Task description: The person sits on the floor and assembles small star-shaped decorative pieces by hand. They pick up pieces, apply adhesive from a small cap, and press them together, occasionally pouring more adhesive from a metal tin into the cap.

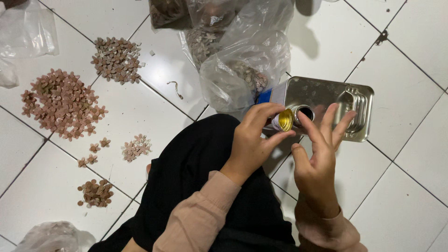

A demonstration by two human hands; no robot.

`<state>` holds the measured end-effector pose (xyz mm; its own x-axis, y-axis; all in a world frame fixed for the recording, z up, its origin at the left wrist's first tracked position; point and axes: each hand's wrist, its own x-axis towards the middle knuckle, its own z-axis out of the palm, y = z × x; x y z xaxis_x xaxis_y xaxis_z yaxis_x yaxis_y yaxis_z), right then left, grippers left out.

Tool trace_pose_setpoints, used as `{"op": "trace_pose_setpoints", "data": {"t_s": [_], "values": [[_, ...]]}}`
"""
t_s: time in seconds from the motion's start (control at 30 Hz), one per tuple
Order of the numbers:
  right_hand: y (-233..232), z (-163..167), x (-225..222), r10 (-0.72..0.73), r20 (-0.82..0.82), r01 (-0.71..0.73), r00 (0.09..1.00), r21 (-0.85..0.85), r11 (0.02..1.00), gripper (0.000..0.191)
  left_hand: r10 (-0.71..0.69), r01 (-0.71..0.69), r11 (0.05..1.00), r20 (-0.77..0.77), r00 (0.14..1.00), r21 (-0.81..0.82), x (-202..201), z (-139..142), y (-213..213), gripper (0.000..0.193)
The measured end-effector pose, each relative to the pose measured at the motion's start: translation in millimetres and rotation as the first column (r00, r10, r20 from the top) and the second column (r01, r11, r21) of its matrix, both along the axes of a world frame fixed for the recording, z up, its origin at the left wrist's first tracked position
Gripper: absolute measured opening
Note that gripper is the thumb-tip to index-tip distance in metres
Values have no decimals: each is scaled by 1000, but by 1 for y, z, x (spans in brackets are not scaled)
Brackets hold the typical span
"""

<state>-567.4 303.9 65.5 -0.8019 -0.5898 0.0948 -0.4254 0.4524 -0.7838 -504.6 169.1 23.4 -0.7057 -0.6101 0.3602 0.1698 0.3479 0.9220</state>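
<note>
- A small round cap (283, 120), gold on its inner face, sits pinched between the thumb and fingertips of the left hand (252, 142), just beside the open spout.
- The spout belongs to a rectangular metal can (322, 95) with a blue side, which stands on the floor directly beyond both hands; its round opening (305, 112) shows dark, between the cap and the fingers of the right hand.
- The right hand (319, 156) holds nothing: its fingers are spread wide and raised, their tips over the top of the can near the opening.
- A folded metal handle (352, 105) lies flat on the can's top, just past the right fingertips.
- Both wrists come out of pale pink sleeves (198, 212), above a black-clothed lap (196, 163).
- Beyond the left hand, clear plastic bags (247, 65) holding small brownish pieces lean against the can.
- Well to the left of the hands, small flower-shaped pieces lie in heaps on the white tiled floor (401, 205): a large pinkish heap (63, 105), a smaller one (116, 59) farther off, and a dark brown one (95, 192) nearer the lap.
</note>
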Motion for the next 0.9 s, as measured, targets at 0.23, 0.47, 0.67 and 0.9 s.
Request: {"op": "trace_pose_setpoints", "data": {"t_s": [0.23, 0.47, 0.67, 0.9], "values": [[-6, 5, 8, -27, 11, 27, 1000, -19, 999, 60, -8, 8, 1000, 9, 1000, 21, 3, -1, 0, 52], [-8, 28, 10, -26, 178, 54, 984, -151, 987, 56, -10, 10, 999, 1, 1000, 35, 6, 2, 0, 52], [49, 27, -17, -98, 24, 93, 995, -597, 796, 40, 13, -16, 998, 35, 999, 65, 16, 12, -6, 53], [129, -83, -124, -388, -32, 382, 921, -119, 916, 63, -45, 52, 962, -34, 998, 268, 35, 14, -8, 61]]}}
